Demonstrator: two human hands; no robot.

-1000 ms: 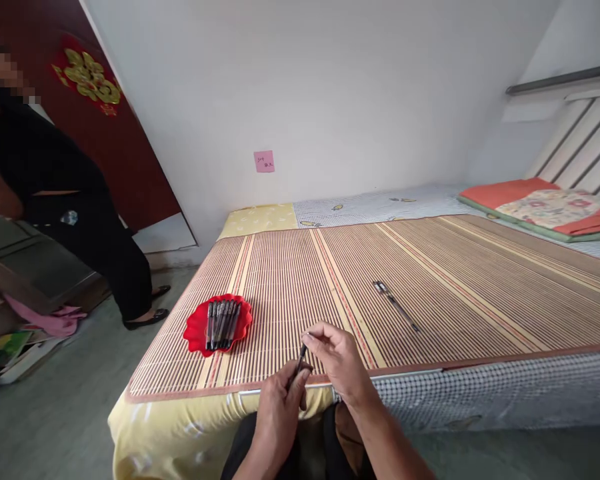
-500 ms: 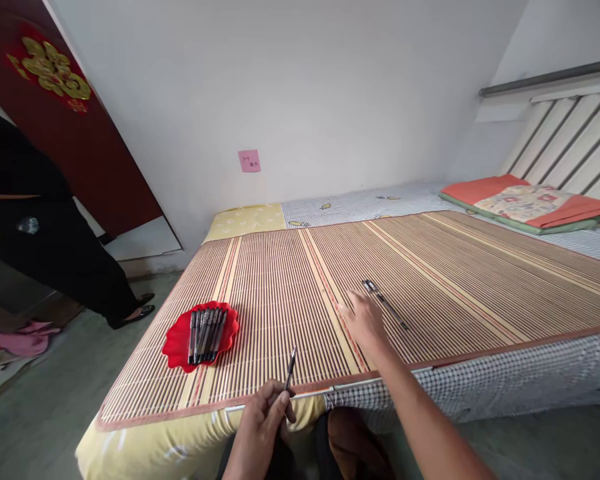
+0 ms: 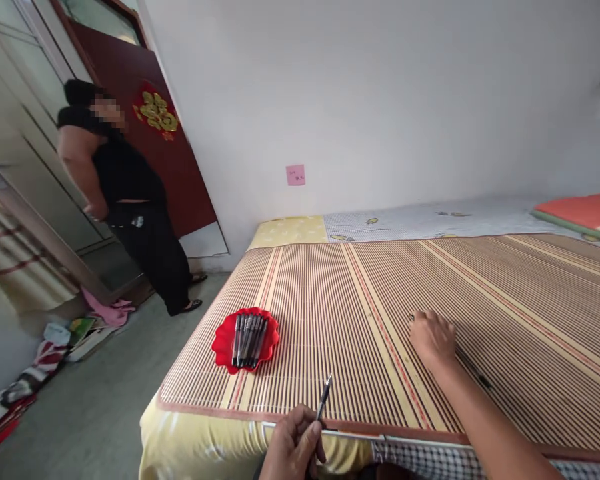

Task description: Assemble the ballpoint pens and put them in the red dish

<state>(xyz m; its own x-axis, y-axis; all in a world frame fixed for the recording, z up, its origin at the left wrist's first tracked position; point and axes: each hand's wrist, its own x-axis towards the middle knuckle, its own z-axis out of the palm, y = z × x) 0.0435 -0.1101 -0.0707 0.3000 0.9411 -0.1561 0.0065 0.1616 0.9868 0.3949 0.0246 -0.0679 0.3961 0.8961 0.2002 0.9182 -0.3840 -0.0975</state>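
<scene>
My left hand (image 3: 297, 440), closed at the front edge of the bed, pinches a slim dark pen (image 3: 324, 397) whose bare tip points up. My right hand (image 3: 433, 339) lies on the bamboo mat with its fingers curled down over the upper end of a black pen (image 3: 475, 368). The pen's lower part sticks out beside my wrist, and a small dark end shows past the fingertips. Whether a second pen lies under the palm is hidden. To the left, a red scalloped plate (image 3: 221, 347) holds several black pens (image 3: 250, 340) side by side.
The striped bamboo mat (image 3: 315, 313) covers most of the bed. Folded orange bedding (image 3: 580, 210) rests at the far right. Behind is a white wall with a pink note (image 3: 295, 175). A person in black (image 3: 130, 180) stands by the red door at the left.
The view has swung left, bringing more of the standing person into sight. My right hand has moved from beside the loose pens onto their upper end. My left hand still holds its pen.
</scene>
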